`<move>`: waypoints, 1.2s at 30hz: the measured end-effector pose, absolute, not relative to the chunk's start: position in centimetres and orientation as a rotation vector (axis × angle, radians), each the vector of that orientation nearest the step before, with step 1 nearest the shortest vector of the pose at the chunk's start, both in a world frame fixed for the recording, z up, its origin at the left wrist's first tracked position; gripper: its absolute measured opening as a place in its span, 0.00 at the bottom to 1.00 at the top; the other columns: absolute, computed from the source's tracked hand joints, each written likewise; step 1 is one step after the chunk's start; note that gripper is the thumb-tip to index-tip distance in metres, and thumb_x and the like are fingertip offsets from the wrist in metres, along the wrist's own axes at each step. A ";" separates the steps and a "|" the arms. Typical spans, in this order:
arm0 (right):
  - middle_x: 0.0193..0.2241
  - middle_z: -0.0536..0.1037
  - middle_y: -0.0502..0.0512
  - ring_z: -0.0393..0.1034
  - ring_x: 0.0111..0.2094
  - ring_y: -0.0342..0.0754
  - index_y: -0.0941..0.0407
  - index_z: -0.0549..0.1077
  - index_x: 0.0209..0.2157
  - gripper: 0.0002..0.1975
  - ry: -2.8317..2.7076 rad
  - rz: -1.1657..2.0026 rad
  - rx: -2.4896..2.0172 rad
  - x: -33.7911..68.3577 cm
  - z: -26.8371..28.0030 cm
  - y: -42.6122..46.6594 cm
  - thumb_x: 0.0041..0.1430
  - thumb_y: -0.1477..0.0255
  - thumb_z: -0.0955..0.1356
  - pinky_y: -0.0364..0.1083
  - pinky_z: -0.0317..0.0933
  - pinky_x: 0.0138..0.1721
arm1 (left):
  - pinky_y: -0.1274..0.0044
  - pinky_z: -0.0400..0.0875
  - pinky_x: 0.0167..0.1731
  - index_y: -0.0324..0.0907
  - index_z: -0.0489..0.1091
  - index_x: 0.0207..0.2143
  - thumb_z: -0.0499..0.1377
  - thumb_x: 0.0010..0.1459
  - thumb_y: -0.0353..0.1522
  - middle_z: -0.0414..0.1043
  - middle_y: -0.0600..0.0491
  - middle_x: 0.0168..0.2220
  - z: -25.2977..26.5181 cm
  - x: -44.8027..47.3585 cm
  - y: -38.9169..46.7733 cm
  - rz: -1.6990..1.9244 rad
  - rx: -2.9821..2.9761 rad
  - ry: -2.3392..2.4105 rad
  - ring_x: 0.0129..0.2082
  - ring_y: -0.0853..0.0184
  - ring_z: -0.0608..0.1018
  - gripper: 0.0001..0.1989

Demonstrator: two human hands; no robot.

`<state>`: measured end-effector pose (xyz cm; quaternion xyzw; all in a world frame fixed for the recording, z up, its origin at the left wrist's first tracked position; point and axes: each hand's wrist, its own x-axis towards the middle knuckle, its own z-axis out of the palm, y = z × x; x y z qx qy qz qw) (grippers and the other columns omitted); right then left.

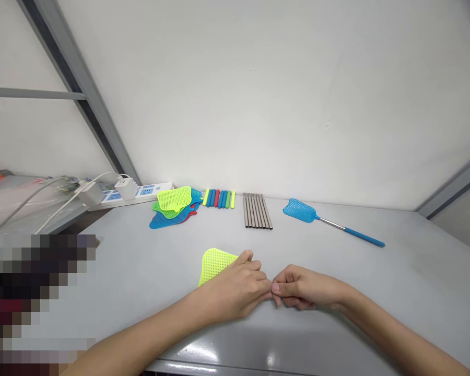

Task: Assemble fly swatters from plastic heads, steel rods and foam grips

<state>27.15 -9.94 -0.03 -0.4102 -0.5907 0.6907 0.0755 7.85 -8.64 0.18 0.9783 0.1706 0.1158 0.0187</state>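
Note:
A yellow-green perforated fly swatter head (215, 265) lies under my left hand (241, 287), whose bent fingers are closed over its narrow end. My right hand (305, 287) meets the left fingertips, its thumb and forefinger pinched together. Whatever sits between those fingers is too small or hidden to name. Farther back, a blue fly swatter (300, 210) with a metal shaft and a blue grip rests whole on the table. Several metal tubes (257, 211) lie side by side beyond my hands.
At the back left is a pile of coloured swatter heads (175, 199), beside a row of coloured grips (219, 198). A white power strip (149, 192) with plugs and cables runs along the left rear edge of the grey table (376, 292). A white wall rises behind.

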 end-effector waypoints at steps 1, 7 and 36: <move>0.14 0.56 0.43 0.43 0.12 0.34 0.60 0.66 0.24 0.15 -1.744 2.103 -1.226 27.2 -0.1 -9.9 0.55 0.63 0.60 0.37 0.37 0.12 | 0.73 0.49 0.39 0.40 0.61 0.22 0.48 0.57 0.30 0.64 0.57 0.19 0.2 7.8 -8.6 0.375 3.051 0.512 0.25 0.70 0.63 0.11; 0.11 0.55 0.41 0.42 0.11 0.33 0.59 0.64 0.24 0.15 -1.701 2.147 -1.193 27.1 -0.3 -9.7 0.55 0.62 0.60 0.37 0.36 0.10 | 0.73 0.49 0.41 0.40 0.62 0.24 0.46 0.59 0.32 0.64 0.56 0.19 0.1 7.6 -8.0 0.467 3.112 0.472 0.25 0.71 0.63 0.13; 0.15 0.55 0.42 0.43 0.12 0.32 0.58 0.61 0.24 0.19 -1.786 1.901 -1.348 27.1 -0.6 -8.7 0.52 0.55 0.60 0.35 0.38 0.10 | 0.74 0.50 0.39 0.40 0.64 0.24 0.47 0.57 0.30 0.68 0.58 0.22 0.6 6.7 -4.3 0.262 2.816 0.467 0.26 0.73 0.66 0.11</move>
